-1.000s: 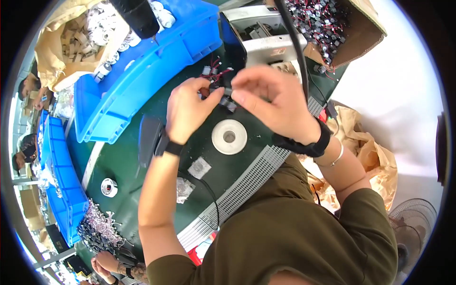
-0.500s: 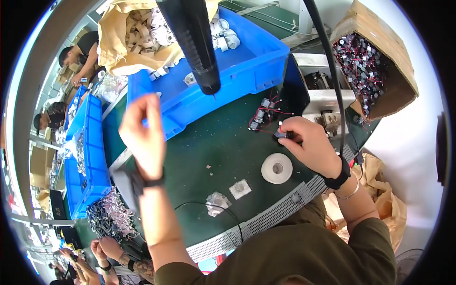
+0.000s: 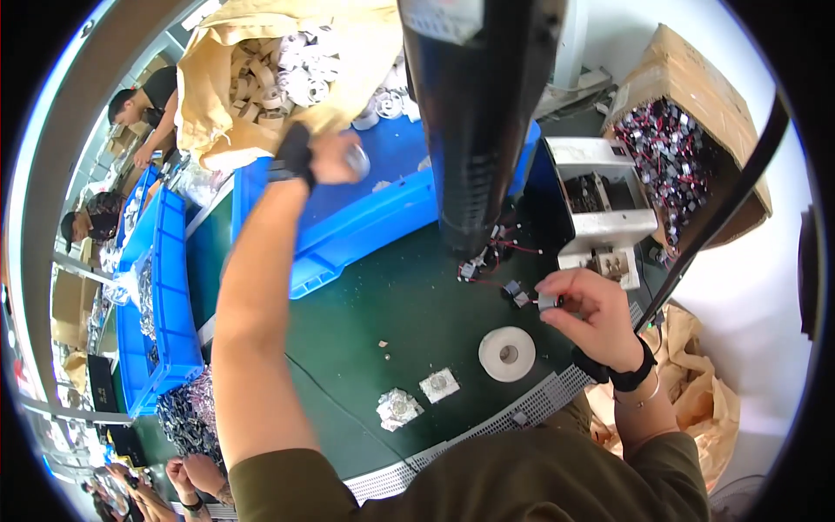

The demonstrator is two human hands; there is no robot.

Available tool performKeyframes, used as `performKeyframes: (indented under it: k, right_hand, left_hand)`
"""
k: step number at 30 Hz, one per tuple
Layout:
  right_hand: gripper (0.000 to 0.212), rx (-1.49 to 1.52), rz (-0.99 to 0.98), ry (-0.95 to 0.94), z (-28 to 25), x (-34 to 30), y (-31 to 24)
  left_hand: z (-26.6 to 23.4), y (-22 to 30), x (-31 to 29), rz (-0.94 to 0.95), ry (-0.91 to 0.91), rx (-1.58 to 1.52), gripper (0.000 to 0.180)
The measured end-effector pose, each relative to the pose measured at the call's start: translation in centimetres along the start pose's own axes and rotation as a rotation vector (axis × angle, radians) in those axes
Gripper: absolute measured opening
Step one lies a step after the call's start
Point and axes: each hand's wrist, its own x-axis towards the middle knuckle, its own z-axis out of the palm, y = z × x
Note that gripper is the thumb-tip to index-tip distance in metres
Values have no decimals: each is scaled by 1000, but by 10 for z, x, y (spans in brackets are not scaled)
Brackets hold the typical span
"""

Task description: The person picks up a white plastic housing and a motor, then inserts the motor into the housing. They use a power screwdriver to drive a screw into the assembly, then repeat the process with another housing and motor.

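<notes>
Over the blue bin (image 3: 365, 230), my left hand (image 3: 332, 157) is closed on a whitish round part (image 3: 357, 162), smeared by motion. My right hand (image 3: 598, 315) pinches a small grey motor (image 3: 548, 302) between thumb and fingers, above the bench's right side. Just left of those fingertips lies another grey motor (image 3: 515, 293). A little farther off sits a cluster of motors with red and black wires (image 3: 487, 259), partly hidden by a black cylindrical tool (image 3: 474, 148) hanging from above. Nearer me rests a white disc with a centre hole (image 3: 506, 353).
A yellowish bag (image 3: 204, 113) of white rings stands in the bin. Far right, a cardboard box (image 3: 731, 130) holds many wired motors beside a metal fixture (image 3: 600, 187). Crumpled foil (image 3: 399, 409) and a small square piece (image 3: 438, 384) lie near the bench edge. Co-workers sit left.
My left hand has reached forward over the bin and now holds a whitish round part. My right hand has come nearer with a motor. The hanging tool appears farther right and larger.
</notes>
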Motion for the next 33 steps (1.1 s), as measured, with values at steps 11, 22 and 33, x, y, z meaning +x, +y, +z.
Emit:
performKeyframes:
  k: [11,22,33]
  right_hand:
    - [31,225,-121,26,4,-6,-2]
    - [28,-7,-81,-91,8,-21,12]
    - [25,-285,-145,-71,27,-21,5]
  left_hand:
    - [60,193,-184,429,374,-1298,63]
    - [117,253,-170,329,528,-1106,62]
    - [104,250,-172,396,569,-1020,73]
